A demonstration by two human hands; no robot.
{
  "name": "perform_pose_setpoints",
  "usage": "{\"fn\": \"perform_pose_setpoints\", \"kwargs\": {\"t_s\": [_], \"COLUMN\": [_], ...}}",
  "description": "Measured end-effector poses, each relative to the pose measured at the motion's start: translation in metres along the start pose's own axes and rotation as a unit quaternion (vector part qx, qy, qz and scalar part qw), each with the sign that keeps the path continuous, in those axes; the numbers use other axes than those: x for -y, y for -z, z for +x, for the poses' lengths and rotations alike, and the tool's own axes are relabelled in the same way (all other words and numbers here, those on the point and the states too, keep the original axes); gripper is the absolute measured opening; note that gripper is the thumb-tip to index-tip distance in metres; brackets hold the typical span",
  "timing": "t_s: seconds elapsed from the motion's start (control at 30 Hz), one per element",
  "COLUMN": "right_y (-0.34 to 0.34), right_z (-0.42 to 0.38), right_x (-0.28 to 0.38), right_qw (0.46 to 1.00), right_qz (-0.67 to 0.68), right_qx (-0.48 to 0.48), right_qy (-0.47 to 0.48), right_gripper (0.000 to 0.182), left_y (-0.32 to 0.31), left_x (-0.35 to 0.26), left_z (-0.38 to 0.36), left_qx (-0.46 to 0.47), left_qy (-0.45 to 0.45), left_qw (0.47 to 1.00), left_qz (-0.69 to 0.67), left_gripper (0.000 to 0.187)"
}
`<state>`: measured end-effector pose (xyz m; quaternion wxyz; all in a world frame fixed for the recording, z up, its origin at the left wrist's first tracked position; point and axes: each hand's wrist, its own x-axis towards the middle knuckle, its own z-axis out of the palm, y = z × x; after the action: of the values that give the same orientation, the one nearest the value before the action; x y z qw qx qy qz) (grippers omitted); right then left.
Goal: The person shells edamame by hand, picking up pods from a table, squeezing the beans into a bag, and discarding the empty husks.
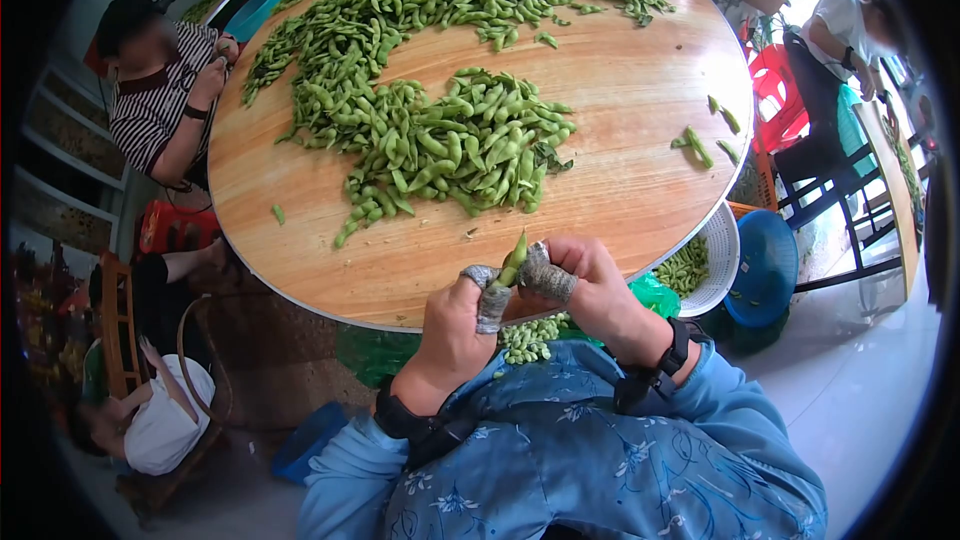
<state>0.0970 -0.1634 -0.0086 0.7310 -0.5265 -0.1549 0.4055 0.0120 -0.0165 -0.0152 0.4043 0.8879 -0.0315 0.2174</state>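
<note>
Wrapped fingers (490,308): our left hand (448,328) pinched one green pod (513,262); our right hand (594,285) curled against it, whether gripping too we couldn't tell!
Pod: up between both hands, by the near edge of the table (630,120).
Feel: light, we reckoned, springy, faintly slick, seam liable to split.
Hold: we favoured its plump sides, near one end.

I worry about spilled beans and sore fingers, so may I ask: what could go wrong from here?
1. The left grip pinches a pod near the edge of the table; a bean might shoot out and miss the pale beans below.
2. The grey wrapping on the fingers could perhaps work loose.
3. A few loose pods lie near the table's right edge and might be knocked off.
</note>
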Motion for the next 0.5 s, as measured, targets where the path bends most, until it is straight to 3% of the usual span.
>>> {"fn": "perform_pose_setpoints", "kwargs": {"t_s": [0.03, 0.1, 0.17, 0.23, 0.27, 0.33, 0.37, 0.43, 0.47, 0.5], "right_y": [0.000, -0.001, 0.000, 0.002, 0.002, 0.001, 0.001, 0.000, 0.000, 0.001], "right_z": [0.000, 0.001, 0.004, 0.004, 0.004, 0.004, 0.004, 0.004, 0.004, 0.004], "right_x": [-0.003, -0.010, -0.015, -0.018, -0.019, -0.017, -0.015, -0.009, -0.006, -0.004], "right_qw": [1.000, 0.999, 0.994, 0.990, 0.985, 0.985, 0.984, 0.992, 0.996, 0.996], "right_qz": [0.013, 0.026, 0.032, 0.017, 0.003, 0.003, 0.003, 0.018, 0.034, 0.035], "right_qx": [0.002, 0.006, 0.021, 0.040, 0.058, 0.062, 0.065, 0.051, 0.035, 0.034], "right_qy": [0.015, 0.029, 0.099, 0.132, 0.164, 0.164, 0.164, 0.117, 0.071, 0.071], "right_gripper": [0.019, 0.020, 0.019, 0.019, 0.019, 0.018, 0.018, 0.018, 0.018, 0.018], "left_y": [-0.002, -0.005, -0.005, -0.003, -0.001, 0.002, 0.003, 0.004, 0.004, 0.006], "left_x": [0.000, 0.001, 0.001, 0.002, 0.002, 0.002, 0.005, 0.010, 0.009, 0.001], "left_z": [-0.002, -0.004, -0.005, -0.008, -0.008, -0.004, -0.004, -0.002, 0.000, 0.003], "left_qx": [-0.003, -0.010, -0.017, -0.004, -0.004, 0.043, 0.043, 0.092, 0.093, 0.076], "left_qy": [0.063, 0.097, 0.128, 0.285, 0.285, 0.290, 0.290, 0.290, 0.289, 0.246], "left_qw": [0.993, 0.979, 0.959, 0.848, 0.848, 0.741, 0.741, 0.682, 0.683, 0.798], "left_qz": [-0.102, -0.177, -0.251, -0.447, -0.447, -0.604, -0.604, -0.665, -0.665, -0.545], "left_gripper": [0.009, 0.011, 0.015, 0.017, 0.017, 0.020, 0.020, 0.020, 0.020, 0.018]}}
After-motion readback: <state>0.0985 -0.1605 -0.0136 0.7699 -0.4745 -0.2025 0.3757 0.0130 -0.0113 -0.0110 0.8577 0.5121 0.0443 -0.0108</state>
